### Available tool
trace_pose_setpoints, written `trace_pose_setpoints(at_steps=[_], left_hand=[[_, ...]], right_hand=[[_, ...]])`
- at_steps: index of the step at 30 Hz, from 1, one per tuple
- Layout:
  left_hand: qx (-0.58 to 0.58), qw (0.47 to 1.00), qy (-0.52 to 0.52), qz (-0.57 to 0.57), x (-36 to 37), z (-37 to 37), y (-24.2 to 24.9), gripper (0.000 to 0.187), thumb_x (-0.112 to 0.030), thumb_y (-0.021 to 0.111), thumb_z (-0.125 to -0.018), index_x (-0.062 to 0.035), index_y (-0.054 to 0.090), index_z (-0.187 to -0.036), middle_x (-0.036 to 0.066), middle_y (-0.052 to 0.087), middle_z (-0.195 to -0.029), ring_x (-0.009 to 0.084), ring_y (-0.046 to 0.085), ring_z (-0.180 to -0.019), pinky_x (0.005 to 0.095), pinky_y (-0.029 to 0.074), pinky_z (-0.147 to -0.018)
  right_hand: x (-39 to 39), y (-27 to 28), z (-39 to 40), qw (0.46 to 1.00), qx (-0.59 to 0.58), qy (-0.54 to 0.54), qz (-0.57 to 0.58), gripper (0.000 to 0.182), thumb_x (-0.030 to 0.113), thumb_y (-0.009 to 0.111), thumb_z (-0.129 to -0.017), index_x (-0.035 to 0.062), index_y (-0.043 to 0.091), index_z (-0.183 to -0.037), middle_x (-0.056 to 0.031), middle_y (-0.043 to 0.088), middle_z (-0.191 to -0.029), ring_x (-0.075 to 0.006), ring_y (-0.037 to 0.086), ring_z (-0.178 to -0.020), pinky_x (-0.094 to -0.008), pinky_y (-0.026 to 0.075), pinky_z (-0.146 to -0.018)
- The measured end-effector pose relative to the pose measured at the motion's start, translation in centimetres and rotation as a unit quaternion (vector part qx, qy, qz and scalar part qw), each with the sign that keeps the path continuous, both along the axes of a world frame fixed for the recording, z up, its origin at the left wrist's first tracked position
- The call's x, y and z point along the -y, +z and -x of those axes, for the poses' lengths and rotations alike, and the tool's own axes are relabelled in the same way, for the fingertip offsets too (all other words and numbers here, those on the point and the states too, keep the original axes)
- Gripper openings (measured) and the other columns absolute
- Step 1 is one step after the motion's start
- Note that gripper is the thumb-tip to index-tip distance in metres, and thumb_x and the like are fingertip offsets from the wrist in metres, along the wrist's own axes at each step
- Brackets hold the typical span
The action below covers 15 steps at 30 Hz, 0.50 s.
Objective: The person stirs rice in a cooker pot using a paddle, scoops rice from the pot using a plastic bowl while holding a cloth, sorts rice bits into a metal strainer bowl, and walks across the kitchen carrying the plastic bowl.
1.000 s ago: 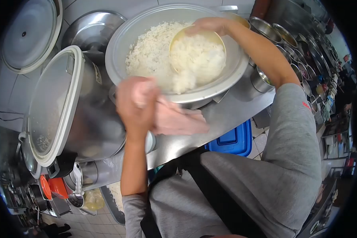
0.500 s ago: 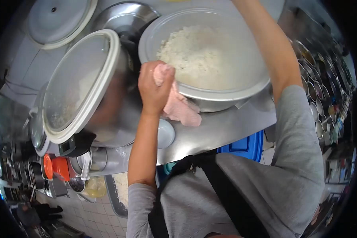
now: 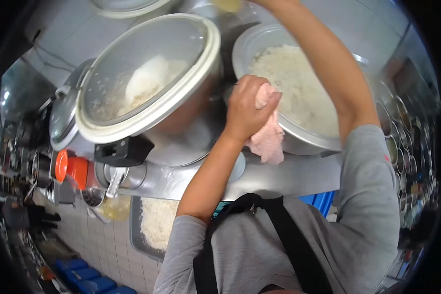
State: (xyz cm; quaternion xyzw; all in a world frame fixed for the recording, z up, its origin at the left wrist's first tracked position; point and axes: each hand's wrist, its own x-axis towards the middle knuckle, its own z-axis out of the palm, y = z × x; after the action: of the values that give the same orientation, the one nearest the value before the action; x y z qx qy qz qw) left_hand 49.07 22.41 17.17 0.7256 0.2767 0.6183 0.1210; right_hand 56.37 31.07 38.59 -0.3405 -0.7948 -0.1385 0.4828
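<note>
My left hand [image 3: 247, 105] is wrapped round a bunched pink cloth [image 3: 269, 142] at the near left rim of a wide metal bowl [image 3: 308, 142]. White grains like cooked rice [image 3: 291, 83] fill the bowl. Over the bowl my right arm reaches to the top edge of the view, where my right hand [image 3: 263, 2] is mostly cut off and its fingers cannot be made out. Close to it is a blurred yellow item [image 3: 228, 5]. A large container with a see-through, white-rimmed cover [image 3: 147, 83] stands left of my left hand.
An orange container [image 3: 77, 171] and a metal pot [image 3: 134, 175] are at the counter's left. A grey tub of white grains [image 3: 157, 225] lies below the counter [image 3: 274, 179]. Another lid [image 3: 132, 6] is at the top. A person [image 3: 22, 213] stands far left.
The view has shifted, so the bowl and covered container appear further right. My left hand still grips the cloth. The yellow item shows more beside my right hand.
</note>
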Motion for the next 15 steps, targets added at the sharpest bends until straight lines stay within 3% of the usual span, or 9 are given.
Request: trace_pose_setpoints(at_steps=[2,4,6,10,12,15], left_hand=[[0.004,1.000,-0.019,0.004,-0.1,0.1,0.1,0.024,-0.013,0.073,-0.073,-0.0003,0.060,-0.088,0.015,0.058,-0.085,0.0344,0.057,-0.080,0.0398,0.047,-0.071],[0.006,0.999,-0.022,0.025,-0.1,0.0,0.5,0.022,-0.011,0.074,-0.073,0.0000,0.060,-0.087,0.015,0.058,-0.084,0.0328,0.058,-0.080,0.0383,0.047,-0.072],[0.004,0.999,-0.035,0.042,-0.2,-0.1,0.4,0.022,-0.011,0.073,-0.073,-0.0002,0.060,-0.086,0.015,0.058,-0.084,0.0324,0.058,-0.079,0.0378,0.047,-0.071],[-0.002,0.997,-0.042,0.072,-0.6,0.0,0.4,0.021,-0.010,0.073,-0.072,-0.0006,0.060,-0.087,0.014,0.059,-0.084,0.0305,0.059,-0.076,0.0357,0.047,-0.069],[-0.003,0.994,-0.051,0.099,-0.6,0.1,0.6,0.020,-0.008,0.072,-0.072,-0.0004,0.060,-0.086,0.013,0.058,-0.082,0.0291,0.060,-0.075,0.0344,0.047,-0.069],[0.001,0.992,-0.060,0.110,-1.0,0.1,0.2,0.020,-0.008,0.072,-0.071,-0.0006,0.060,-0.086,0.013,0.058,-0.082,0.0286,0.059,-0.075,0.0342,0.047,-0.068]], right_hand=[[-1.0,-1.1,-6.3,0.992,0.037,-0.084,0.086,0.039,0.042,0.061,-0.079,0.0090,0.068,-0.099,-0.0189,0.066,-0.094,-0.0374,0.061,-0.092,-0.0456,0.049,-0.078],[-4.8,-5.7,-13.3,0.949,0.120,-0.266,0.119,0.043,0.040,0.060,-0.080,0.0075,0.065,-0.107,-0.0189,0.067,-0.096,-0.0375,0.062,-0.091,-0.0447,0.049,-0.077],[-6.9,-10.4,-19.1,0.898,0.186,-0.301,0.262,0.044,0.040,0.061,-0.087,0.0116,0.059,-0.120,-0.0182,0.063,-0.112,-0.0303,0.063,-0.100,-0.0423,0.050,-0.082],[-6.7,-17.7,-22.0,0.910,0.165,-0.328,0.194,0.047,0.043,0.057,-0.087,0.0165,0.055,-0.125,-0.0192,0.059,-0.119,-0.0366,0.057,-0.109,-0.0437,0.046,-0.089],[-7.7,-19.8,-21.8,0.930,0.043,-0.253,0.263,0.051,0.044,0.052,-0.089,0.0161,0.050,-0.131,-0.0149,0.057,-0.125,-0.0351,0.055,-0.112,-0.0419,0.044,-0.093],[-8.2,-20.9,-21.0,0.928,-0.020,-0.196,0.316,0.050,0.043,0.052,-0.089,0.0156,0.051,-0.131,-0.0132,0.057,-0.126,-0.0318,0.056,-0.112,-0.0397,0.042,-0.096]])
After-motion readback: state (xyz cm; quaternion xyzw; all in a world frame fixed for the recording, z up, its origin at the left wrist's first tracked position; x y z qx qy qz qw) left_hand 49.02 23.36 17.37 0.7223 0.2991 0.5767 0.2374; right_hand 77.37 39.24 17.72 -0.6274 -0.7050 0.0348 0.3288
